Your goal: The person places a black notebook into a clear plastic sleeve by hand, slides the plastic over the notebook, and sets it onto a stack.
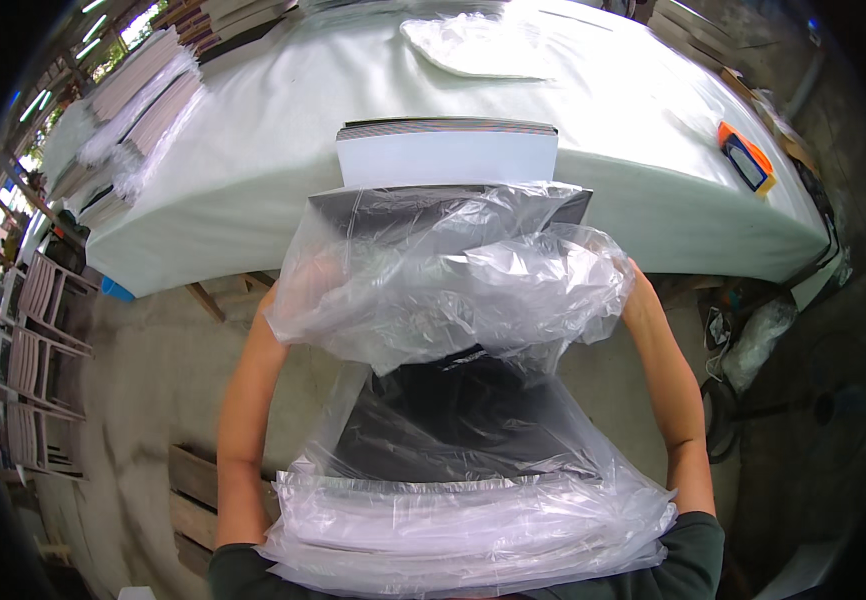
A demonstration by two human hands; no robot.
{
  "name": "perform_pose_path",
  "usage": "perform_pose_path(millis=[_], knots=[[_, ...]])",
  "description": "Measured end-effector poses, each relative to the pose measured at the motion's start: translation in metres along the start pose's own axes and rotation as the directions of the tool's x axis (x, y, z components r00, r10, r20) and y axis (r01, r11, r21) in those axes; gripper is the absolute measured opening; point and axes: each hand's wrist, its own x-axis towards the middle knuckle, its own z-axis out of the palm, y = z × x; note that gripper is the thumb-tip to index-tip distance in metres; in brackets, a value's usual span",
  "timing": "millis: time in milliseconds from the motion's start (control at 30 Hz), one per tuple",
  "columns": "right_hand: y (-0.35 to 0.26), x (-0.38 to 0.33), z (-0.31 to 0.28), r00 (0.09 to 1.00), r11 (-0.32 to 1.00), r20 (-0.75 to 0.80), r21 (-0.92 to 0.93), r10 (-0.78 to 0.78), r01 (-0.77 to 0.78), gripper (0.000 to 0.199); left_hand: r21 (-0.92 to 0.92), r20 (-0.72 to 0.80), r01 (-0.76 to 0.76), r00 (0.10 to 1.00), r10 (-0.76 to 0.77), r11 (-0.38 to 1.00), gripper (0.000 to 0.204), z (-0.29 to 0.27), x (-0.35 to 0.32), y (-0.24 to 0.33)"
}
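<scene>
A clear plastic bag (403, 290), crumpled and shiny, is stretched between my two arms in front of the table's near edge. Its far part covers most of a dark flat panel (378, 215), whose corners show. My left hand (321, 272) shows faintly through the film at the bag's left side. At the right side, my right hand (625, 280) is largely covered by bunched plastic. The fingers of both hands are too veiled to make out. Nearer to me, a pile of clear plastic bags (473, 525) lies against my body, with clear film over something black (443, 415).
A stack of white-faced boards (448, 155) stands at the near edge of the cloth-covered table (283, 130). An orange and blue item (746, 160) lies at the right, a clear plastic piece (473, 50) farther back. Wrapped stacks (138, 110) and chairs (43, 320) are at the left.
</scene>
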Motion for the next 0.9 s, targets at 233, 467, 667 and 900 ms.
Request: perform_pose_path(millis=[233, 467, 667, 900], knots=[[-0.020, 0.012, -0.005, 0.991, 0.921, -0.136, 0.387, 0.012, 0.043, 0.026, -0.636, -0.299, 0.071, 0.895, -0.330, 0.768, 0.031, 0.024, 0.017, -0.066], [0.087, 0.007, -0.008, 0.889, 0.877, -0.098, 0.242, 0.447, -0.414, 0.023, -0.766, -0.138, 0.222, 0.860, -0.492, 0.604, 0.027, 0.115, -0.010, -0.114], [0.113, -0.006, -0.004, 0.848, 0.869, -0.190, 0.145, 0.494, -0.474, 0.030, -0.752, 0.021, 0.399, 0.810, -0.586, 0.524, 0.024, 0.187, -0.049, -0.145], [0.164, -0.026, -0.014, 0.932, 0.904, -0.123, 0.315, 0.340, -0.288, 0.036, -0.744, 0.081, 0.501, 0.725, -0.684, 0.442, 0.020, 0.249, -0.096, -0.184]])
